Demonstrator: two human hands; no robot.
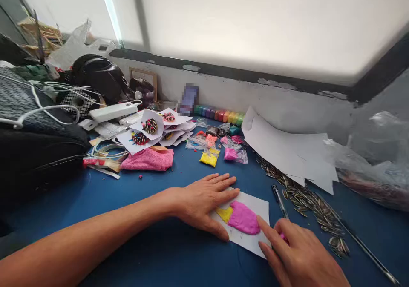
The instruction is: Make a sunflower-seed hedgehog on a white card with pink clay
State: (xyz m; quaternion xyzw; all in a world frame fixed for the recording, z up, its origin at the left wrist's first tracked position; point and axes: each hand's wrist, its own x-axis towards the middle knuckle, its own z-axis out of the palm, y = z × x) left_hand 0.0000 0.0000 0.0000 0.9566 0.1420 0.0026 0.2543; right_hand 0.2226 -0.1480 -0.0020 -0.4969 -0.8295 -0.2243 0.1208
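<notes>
My left hand (204,202) lies flat with fingers spread over the left part of a white paper square (251,244), pressing it to the table. On the paper is a flattened patch of pink modelling clay (244,219), joined at its left to a smaller yellow clay patch (224,213). My right hand (294,248) touches the pink patch's right edge with its index fingertip. Its other fingers are curled, and a bit of pink clay (283,237) shows among them. Small pencil marks are visible below the patch.
Sunflower seeds (319,210) lie to the right, with a pen (280,201) beside them. White sheets (284,155) and clay packets, one yellow (209,157), are farther back. Papers with decorated clay figures (150,126) and a pink cloth (148,159) lie left. A black bag (38,150) stands far left.
</notes>
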